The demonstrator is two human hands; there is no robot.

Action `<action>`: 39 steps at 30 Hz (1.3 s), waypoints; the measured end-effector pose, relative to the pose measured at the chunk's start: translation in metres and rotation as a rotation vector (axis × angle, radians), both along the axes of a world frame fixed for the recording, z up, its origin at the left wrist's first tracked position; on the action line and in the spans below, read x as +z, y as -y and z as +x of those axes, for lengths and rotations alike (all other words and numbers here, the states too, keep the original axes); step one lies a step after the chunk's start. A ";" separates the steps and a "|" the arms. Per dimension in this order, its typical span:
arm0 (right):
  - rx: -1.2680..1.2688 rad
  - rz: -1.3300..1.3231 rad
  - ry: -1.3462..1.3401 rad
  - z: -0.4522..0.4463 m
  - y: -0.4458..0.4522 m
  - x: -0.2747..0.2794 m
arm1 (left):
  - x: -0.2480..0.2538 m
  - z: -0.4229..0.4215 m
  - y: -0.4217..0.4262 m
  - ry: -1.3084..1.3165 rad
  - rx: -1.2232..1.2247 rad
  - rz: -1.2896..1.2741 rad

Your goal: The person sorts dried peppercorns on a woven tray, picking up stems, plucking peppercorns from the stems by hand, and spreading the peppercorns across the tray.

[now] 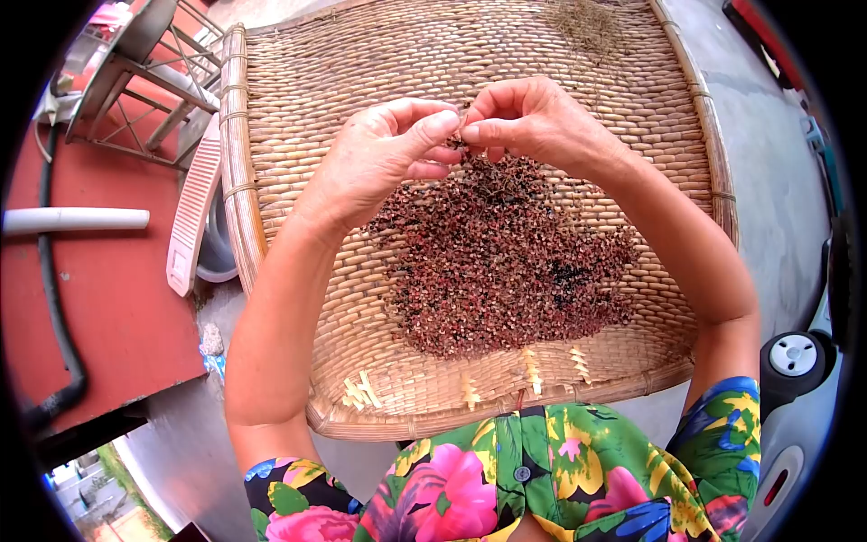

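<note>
A broad woven bamboo winnowing tray (316, 77) lies in front of me. On it is a heap of dried reddish husks and black seeds (506, 262), which look like Sichuan peppercorns. My left hand (397, 149) and my right hand (519, 122) meet over the far end of the heap. Thumb and fingers of both are pinched together, fingertips nearly touching. A small dark peppercorn sprig (457, 141) shows between them, mostly covered by the fingers.
Thin dry stems (587, 27) lie at the tray's far right. Left of the tray are a pink ridged washboard (196, 212), a grey basin (217, 239) and a metal-framed stool (135, 72). A white pipe (77, 219) is farther left. A wheeled object (795, 355) stands at right.
</note>
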State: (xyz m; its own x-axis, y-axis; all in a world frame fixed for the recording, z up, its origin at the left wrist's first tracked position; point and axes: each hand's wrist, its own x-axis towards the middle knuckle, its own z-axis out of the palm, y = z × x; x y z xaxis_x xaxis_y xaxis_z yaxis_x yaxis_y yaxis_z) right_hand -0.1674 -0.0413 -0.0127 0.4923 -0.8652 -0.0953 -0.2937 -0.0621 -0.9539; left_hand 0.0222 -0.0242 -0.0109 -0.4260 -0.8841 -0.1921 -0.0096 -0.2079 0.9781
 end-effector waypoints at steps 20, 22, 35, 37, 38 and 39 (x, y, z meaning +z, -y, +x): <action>-0.115 -0.213 0.146 0.010 -0.009 0.006 | -0.003 -0.004 0.002 -0.326 -0.013 0.210; -0.133 -0.328 0.162 0.012 -0.011 0.001 | -0.005 -0.002 0.002 -0.261 -0.043 0.243; 0.001 0.519 0.656 0.008 -0.015 0.018 | 0.004 -0.003 -0.003 -0.499 -0.089 0.212; -0.041 0.447 0.575 0.010 -0.017 0.020 | 0.004 -0.004 -0.003 -0.463 -0.038 0.242; -0.045 0.363 0.471 0.010 -0.018 0.020 | 0.003 -0.005 -0.004 -0.374 -0.018 0.144; -0.049 0.278 0.368 0.010 -0.019 0.020 | 0.002 -0.006 -0.003 -0.285 0.002 0.044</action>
State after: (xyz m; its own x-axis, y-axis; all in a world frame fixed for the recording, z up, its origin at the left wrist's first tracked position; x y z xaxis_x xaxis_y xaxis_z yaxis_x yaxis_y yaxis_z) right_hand -0.1575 -0.0226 0.0077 0.4960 -0.8547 -0.1536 0.0714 0.2164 -0.9737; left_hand 0.0160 -0.0207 -0.0093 -0.4669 -0.8783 -0.1033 0.2649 -0.2503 0.9312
